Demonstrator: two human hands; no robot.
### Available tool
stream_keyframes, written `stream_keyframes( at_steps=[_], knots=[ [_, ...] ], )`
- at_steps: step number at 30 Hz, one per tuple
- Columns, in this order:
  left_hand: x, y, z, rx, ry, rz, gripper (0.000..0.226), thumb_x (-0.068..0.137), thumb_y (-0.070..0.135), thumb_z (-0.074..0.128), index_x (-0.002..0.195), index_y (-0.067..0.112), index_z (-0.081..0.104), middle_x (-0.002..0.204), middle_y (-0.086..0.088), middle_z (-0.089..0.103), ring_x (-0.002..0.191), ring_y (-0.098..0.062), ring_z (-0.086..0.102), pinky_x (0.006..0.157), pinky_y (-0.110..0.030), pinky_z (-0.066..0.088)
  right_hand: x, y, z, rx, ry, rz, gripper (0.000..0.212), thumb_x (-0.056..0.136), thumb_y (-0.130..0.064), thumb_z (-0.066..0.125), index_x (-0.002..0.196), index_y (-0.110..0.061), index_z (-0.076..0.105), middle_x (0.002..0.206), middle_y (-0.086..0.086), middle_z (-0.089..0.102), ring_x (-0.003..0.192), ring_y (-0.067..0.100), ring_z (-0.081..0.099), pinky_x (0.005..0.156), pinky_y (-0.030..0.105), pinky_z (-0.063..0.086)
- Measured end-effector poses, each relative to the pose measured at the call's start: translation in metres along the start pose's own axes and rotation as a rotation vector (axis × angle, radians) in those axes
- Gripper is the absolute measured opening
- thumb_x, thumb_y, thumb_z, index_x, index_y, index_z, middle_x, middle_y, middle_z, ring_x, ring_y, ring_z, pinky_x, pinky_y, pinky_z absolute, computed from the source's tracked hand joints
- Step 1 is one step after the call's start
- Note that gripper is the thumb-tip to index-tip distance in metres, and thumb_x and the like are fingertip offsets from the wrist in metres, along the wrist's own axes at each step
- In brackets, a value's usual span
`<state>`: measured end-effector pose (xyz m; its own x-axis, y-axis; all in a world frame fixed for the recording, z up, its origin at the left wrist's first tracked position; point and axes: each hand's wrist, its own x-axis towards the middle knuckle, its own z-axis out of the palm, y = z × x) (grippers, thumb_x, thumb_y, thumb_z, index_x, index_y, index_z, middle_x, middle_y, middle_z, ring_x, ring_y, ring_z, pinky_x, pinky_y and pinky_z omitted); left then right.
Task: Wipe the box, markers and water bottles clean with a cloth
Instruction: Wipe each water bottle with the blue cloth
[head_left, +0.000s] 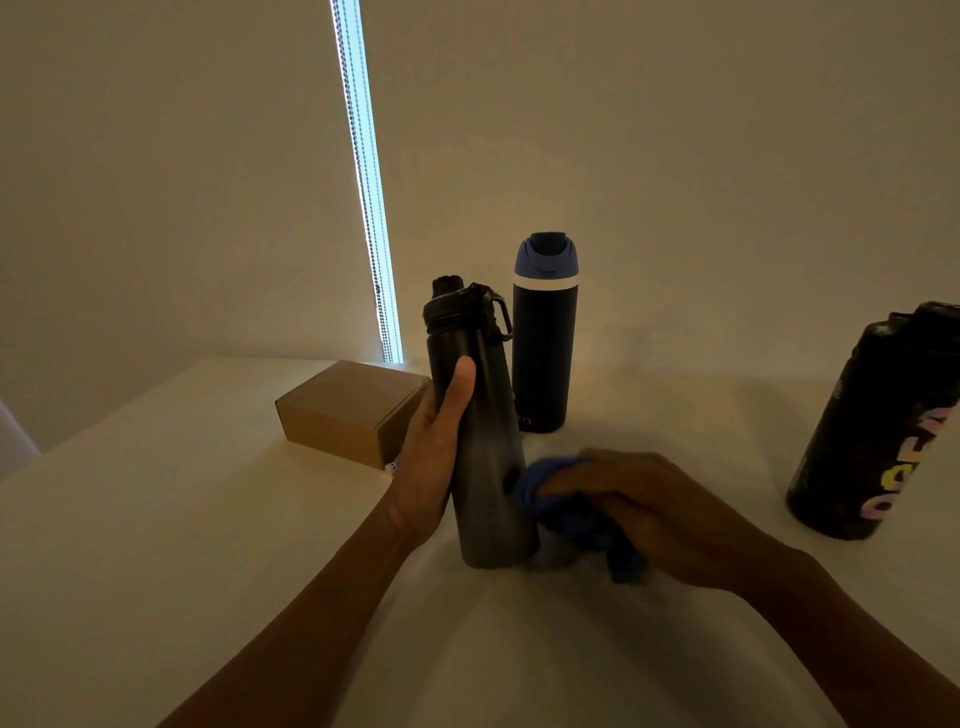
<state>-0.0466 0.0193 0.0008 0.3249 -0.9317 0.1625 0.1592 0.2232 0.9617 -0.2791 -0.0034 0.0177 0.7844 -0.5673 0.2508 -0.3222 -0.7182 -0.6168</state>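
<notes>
A tall dark grey water bottle (483, 447) with a black lid stands slightly tilted on the white table (208, 519). My left hand (434, 452) grips its left side, thumb up along the front. My right hand (649, 509) holds a bunched blue cloth (561, 509) and presses it against the bottle's lower right side. Behind stands a navy bottle (544, 358) with a blue flip lid. A black bottle (878, 426) with coloured lettering stands at the right edge. A brown cardboard box (348, 415) lies to the left. No markers are in view.
A wall and a blind rise behind the table, with a bright strip of window and bead cords (369, 208) between them. The room is dim. The table's left edge runs diagonally at the far left.
</notes>
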Motion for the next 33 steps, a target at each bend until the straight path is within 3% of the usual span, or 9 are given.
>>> stream_keyframes(
  at_steps=[5,10,13,16,20,23,26,29,33],
  knots=[
    [0.001,0.002,-0.003,0.088,-0.067,0.086,0.080,0.072,0.088,0.061,0.134,0.038,0.059,0.126,-0.003,0.070,0.118,-0.026,0.069,0.097,-0.058,0.058,0.001,-0.006,-0.013,-0.030,0.453,-0.046,0.039,0.105,-0.012,0.042,0.131,-0.033,0.063,0.126,-0.015,0.064,0.116,0.001,0.057,0.100,0.019,0.044],
    [-0.002,0.007,0.001,0.204,-0.173,0.163,0.070,0.087,0.075,0.053,0.145,0.036,0.051,0.130,0.007,0.069,0.125,-0.019,0.065,0.098,-0.049,0.059,0.004,0.016,-0.013,-0.108,0.570,0.049,0.035,0.098,-0.029,0.050,0.124,-0.006,0.053,0.116,0.009,0.054,0.091,-0.005,0.059,0.092,0.036,0.050],
    [-0.002,0.011,0.001,0.254,-0.228,0.191,0.054,0.095,0.056,0.047,0.145,0.035,0.050,0.129,0.010,0.069,0.125,-0.013,0.064,0.092,-0.033,0.061,0.005,0.017,-0.013,-0.082,0.652,0.049,0.060,0.089,-0.050,0.042,0.129,-0.007,0.050,0.120,0.010,0.055,0.093,0.009,0.059,0.084,0.015,0.048],
    [-0.003,0.017,-0.003,0.263,-0.268,0.183,0.053,0.098,0.050,0.043,0.148,0.033,0.049,0.132,0.014,0.068,0.126,-0.004,0.062,0.087,-0.021,0.058,0.005,0.011,-0.016,-0.014,0.664,0.037,0.067,0.091,-0.050,0.039,0.133,0.000,0.050,0.123,0.012,0.056,0.099,0.006,0.058,0.085,0.008,0.046],
    [-0.003,0.019,-0.008,0.162,-0.291,0.093,0.048,0.100,0.048,0.043,0.145,0.035,0.051,0.139,0.009,0.066,0.134,-0.013,0.059,0.101,-0.034,0.056,0.007,0.012,-0.013,0.018,0.632,0.019,0.057,0.095,-0.035,0.046,0.135,0.006,0.045,0.122,0.011,0.053,0.103,-0.007,0.054,0.087,-0.001,0.038],
    [-0.005,0.020,-0.009,-0.002,-0.293,0.011,0.050,0.097,0.046,0.053,0.143,0.025,0.054,0.135,0.001,0.070,0.131,-0.020,0.062,0.094,-0.034,0.059,0.007,0.013,-0.008,0.034,0.575,0.073,0.043,0.102,-0.008,0.049,0.143,0.002,0.039,0.124,-0.002,0.053,0.110,-0.013,0.053,0.087,-0.001,0.038],
    [-0.004,0.017,-0.012,-0.072,-0.264,-0.022,0.068,0.082,0.055,0.066,0.141,0.021,0.057,0.133,-0.002,0.071,0.127,-0.022,0.065,0.094,-0.034,0.059,0.008,-0.009,-0.005,-0.049,0.606,0.015,0.042,0.104,-0.007,0.043,0.145,-0.015,0.041,0.129,-0.009,0.053,0.120,0.005,0.051,0.090,0.009,0.042],
    [-0.003,0.015,-0.013,-0.092,-0.262,-0.017,0.036,0.098,0.042,0.051,0.124,0.028,0.073,0.122,0.001,0.076,0.117,-0.017,0.071,0.086,-0.030,0.061,0.020,-0.016,-0.010,-0.061,0.577,0.006,0.040,0.103,-0.004,0.048,0.142,-0.007,0.041,0.114,-0.005,0.051,0.104,0.000,0.056,0.082,0.008,0.044],
    [-0.004,0.014,-0.015,-0.172,-0.261,-0.027,0.042,0.094,0.034,0.043,0.100,0.033,0.084,0.109,0.004,0.079,0.105,-0.013,0.075,0.079,-0.026,0.061,0.037,-0.009,-0.007,-0.167,0.477,0.080,0.045,0.102,-0.023,0.051,0.141,-0.003,0.043,0.116,0.000,0.047,0.078,-0.022,0.047,0.079,-0.004,0.035]
  ],
)
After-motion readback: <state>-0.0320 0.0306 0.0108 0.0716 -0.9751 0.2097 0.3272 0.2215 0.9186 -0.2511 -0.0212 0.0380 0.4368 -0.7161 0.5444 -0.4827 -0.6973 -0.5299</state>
